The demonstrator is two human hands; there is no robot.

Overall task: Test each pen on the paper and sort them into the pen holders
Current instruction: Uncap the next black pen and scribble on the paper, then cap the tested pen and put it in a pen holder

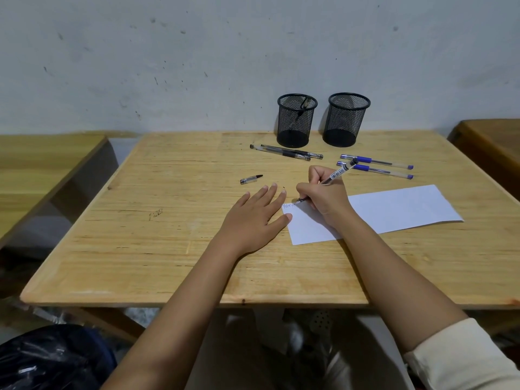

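Gripping pen [336, 174], right hand [326, 194]; scribble [287, 206] illegible.

scuffed pale wall [197, 52] behind a wooden table [168, 249]; wooden furniture [42, 164] flanks it.

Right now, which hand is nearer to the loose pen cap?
Left. The left hand lies just short of the pen cap; the right hand, gripping a pen, is farther right.

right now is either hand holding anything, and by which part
The right hand grips a pen low on its barrel, near the tip. The left hand holds nothing, lying flat on the table.
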